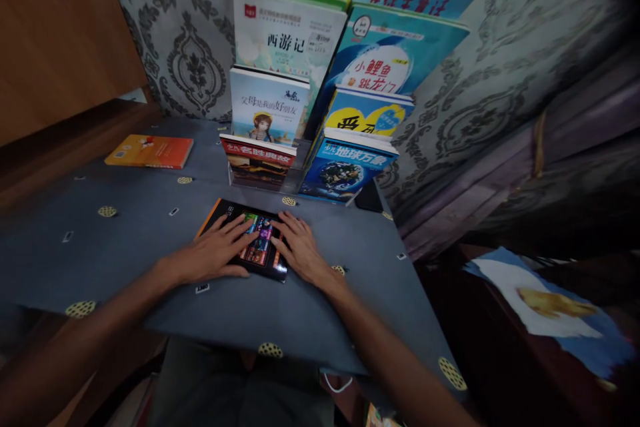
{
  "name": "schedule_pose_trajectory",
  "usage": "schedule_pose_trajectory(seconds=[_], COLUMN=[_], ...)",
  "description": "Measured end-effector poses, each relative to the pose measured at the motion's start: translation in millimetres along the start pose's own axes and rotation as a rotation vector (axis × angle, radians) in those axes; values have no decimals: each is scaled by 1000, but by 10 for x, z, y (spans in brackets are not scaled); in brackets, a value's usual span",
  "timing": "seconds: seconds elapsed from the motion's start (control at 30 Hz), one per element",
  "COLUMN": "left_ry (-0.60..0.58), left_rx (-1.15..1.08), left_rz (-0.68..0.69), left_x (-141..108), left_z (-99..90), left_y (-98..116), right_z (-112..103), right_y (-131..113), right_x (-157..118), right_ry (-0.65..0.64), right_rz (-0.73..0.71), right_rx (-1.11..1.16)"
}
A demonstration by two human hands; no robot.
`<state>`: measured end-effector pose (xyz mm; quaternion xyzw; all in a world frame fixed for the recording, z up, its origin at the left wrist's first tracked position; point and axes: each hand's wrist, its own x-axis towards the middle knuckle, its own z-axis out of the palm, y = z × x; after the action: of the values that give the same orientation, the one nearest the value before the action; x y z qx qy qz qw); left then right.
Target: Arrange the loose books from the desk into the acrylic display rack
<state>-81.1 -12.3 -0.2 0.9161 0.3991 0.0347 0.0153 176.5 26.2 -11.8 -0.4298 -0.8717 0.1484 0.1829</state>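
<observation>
From here I see the orange book [150,151] lying left of the book rack [295,181]. Now my left hand [215,251], fingers slightly apart, lies flat across the black book [256,240], which sits just in front of the rack. And my right hand [301,247], fingers a little spread, touches its right side.

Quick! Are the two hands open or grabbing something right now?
Left hand: open, fingers spread on the black book.
Right hand: open too, resting on the same book's right side.
</observation>
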Motion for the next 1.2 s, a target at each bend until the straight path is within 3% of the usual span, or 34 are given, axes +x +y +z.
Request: schedule_pose_trajectory(seconds=[0.2, 0.37, 0.53, 0.7, 1.03, 1.2], left_ry=[125, 242, 345, 442, 660, 856], left_rx=[54, -25, -78, -146, -565, -959], left_rz=[19, 22, -15, -146, -388, -583], left_x=[-33, -44, -30, -43, 109, 269], left_z=[42, 32, -97, -309, -877, -837], left_y=[116, 146, 110, 81, 307, 347], right_z=[-22, -53, -123, -173, -78, -126], right_y=[20, 42, 105, 150, 137, 63], right_x=[2, 13, 16, 24, 101, 51], right_ry=[-6, 26, 103, 155, 160, 104], right_rz=[-17, -6, -19, -23, 190, 222], right_rx=[18, 93, 298, 525, 1168, 1138])
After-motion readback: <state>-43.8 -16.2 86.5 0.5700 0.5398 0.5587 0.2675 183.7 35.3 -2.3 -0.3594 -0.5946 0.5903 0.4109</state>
